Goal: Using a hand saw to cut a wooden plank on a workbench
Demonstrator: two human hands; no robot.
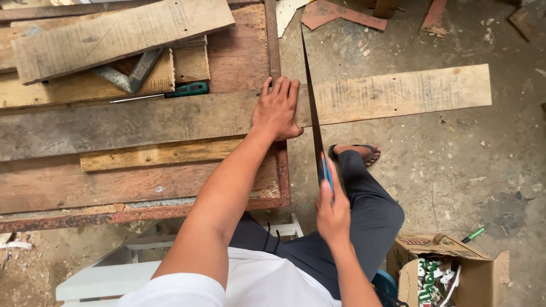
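From the head camera, looking down: a long grey weathered plank (170, 122) lies across the wooden bench (239, 51), and its paler end (398, 94) juts well past the bench's rusty metal edge (282, 170), out over the concrete floor (483, 170).

The left hand (277, 108) lies palm down on the plank, just inside the bench edge, its fingers (281, 88) straight, close together and pressed flat on the wood, the thumb spread off to the side.

The right hand (333, 213) is below the plank and just outside the bench edge, its fingers wrapped tight around the blue handle (326, 170) of a hand saw (311, 102). The thin dark blade runs up from the handle and crosses the plank just beside the left hand, at the point where the plank leaves the bench; seen edge-on, how deep it sits in the wood cannot be told.

Beyond the plank on the bench lie a screwdriver with a green handle (190, 89), a metal try square (128, 74) and a broad pale board (122, 34) set slantwise over other boards. On the near side of the plank, a narrow yellowish strip (159, 154) lies on the bench.

Under the plank's overhang, a foot in a sandal (355, 152) rests on the floor. Farther from the plank, at the lower right, stands an open cardboard box (449, 273) with a green marker (473, 234) beside it. A white stool (114, 273) is below the bench edge.
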